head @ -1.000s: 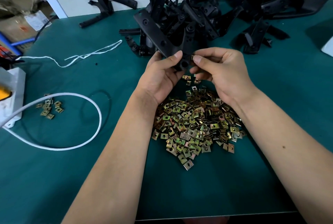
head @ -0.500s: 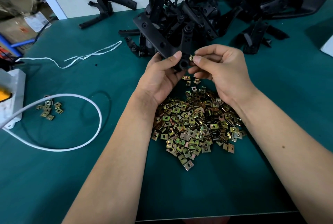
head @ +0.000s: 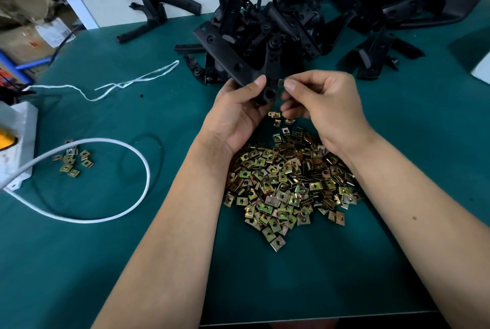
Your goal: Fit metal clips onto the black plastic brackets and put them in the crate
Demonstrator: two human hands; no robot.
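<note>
My left hand point(head: 236, 111) grips the lower end of a long black plastic bracket point(head: 225, 54) that slants up and to the left. My right hand point(head: 326, 103) pinches a small metal clip point(head: 281, 82) between thumb and forefinger, just right of the bracket's end, with a small gap between them. A large heap of brass-coloured metal clips point(head: 289, 183) lies on the green mat under my wrists. A pile of black brackets point(head: 291, 21) fills the back of the table. No crate is in view.
A lone black bracket point(head: 156, 14) lies at the back left. A white cable point(head: 106, 212) loops on the left around several loose clips point(head: 73, 160). A white string point(head: 127, 83) and a white box point(head: 16, 143) sit at the left. The table's front edge runs along the bottom.
My right hand has drawn the clip slightly to the right, away from the bracket's end. The left hand holds the bracket almost still.
</note>
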